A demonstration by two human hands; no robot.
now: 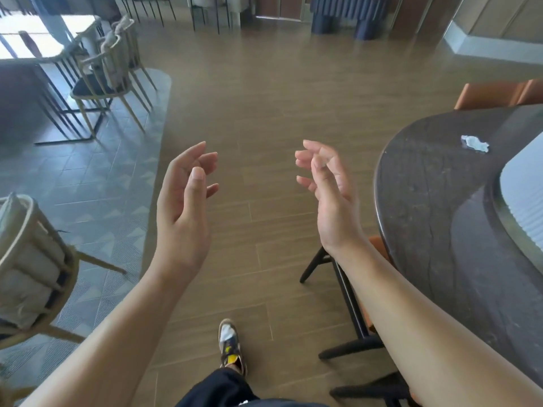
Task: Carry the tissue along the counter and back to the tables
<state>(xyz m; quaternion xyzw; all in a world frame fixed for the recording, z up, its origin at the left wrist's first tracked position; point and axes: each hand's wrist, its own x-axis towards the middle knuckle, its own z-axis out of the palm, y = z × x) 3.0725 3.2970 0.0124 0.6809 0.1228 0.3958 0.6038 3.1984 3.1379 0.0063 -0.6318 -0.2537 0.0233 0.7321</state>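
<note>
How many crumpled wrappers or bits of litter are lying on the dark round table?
1: a crumpled wrapper lies on the dark round table, right of the right hand. The frame cuts the table off, so more may be hidden.

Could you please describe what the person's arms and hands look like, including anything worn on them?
Both arms are bare as far as the frame shows, with no sleeves in view. The left hand and the right hand wear no gloves, and no rings, watch or bracelets can be seen on the fingers or wrists. The fingernails look short and unpainted. No markings show on either forearm.
</note>
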